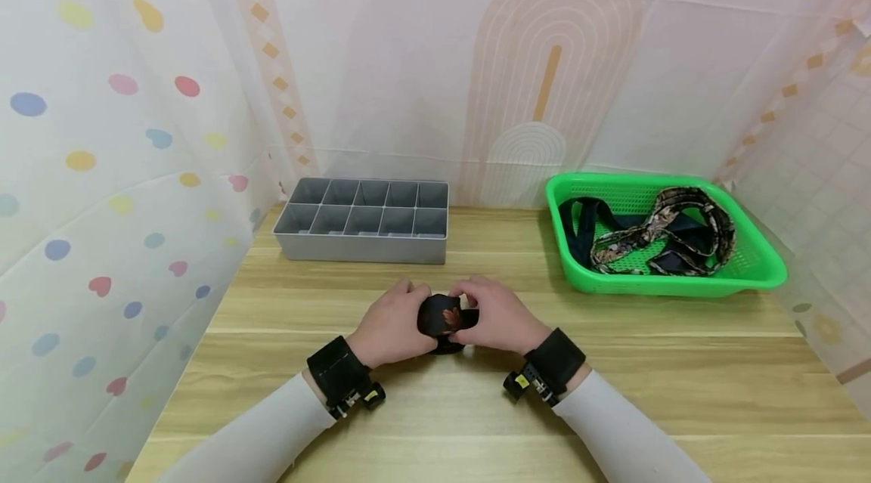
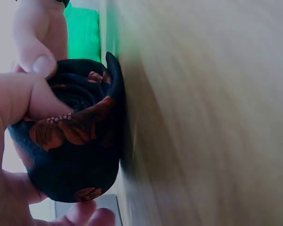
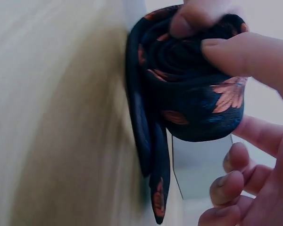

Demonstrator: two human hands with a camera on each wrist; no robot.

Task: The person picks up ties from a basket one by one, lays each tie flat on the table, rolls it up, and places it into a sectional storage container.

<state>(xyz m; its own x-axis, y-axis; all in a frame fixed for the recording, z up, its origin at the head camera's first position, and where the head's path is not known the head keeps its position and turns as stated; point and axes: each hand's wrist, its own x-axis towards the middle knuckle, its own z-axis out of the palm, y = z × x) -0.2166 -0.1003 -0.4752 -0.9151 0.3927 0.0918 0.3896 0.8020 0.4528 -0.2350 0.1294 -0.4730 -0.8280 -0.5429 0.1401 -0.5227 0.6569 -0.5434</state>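
Note:
A dark necktie with orange-red flowers, rolled into a coil [image 1: 438, 317], stands on its outer layer on the table between both hands. My left hand [image 1: 395, 323] grips the roll from the left, its thumb over the coiled side in the left wrist view. From the right, my right hand [image 1: 500, 317] holds the same roll [image 3: 198, 103] between thumb and index finger, while its other fingers [image 3: 226, 188] curl loosely below. A pointed loose end [image 3: 159, 200] sticks out along the tabletop. The far side of the coil is partly hidden by the fingers.
Behind the hands stands a grey divided box [image 1: 364, 249] with several compartments. At the back right, a green basket [image 1: 653, 285] holds a black band-like cloth and a floral-patterned tie [image 1: 680, 203]. A patterned curtain [image 1: 408, 75] hangs behind the wooden table [image 1: 680, 385].

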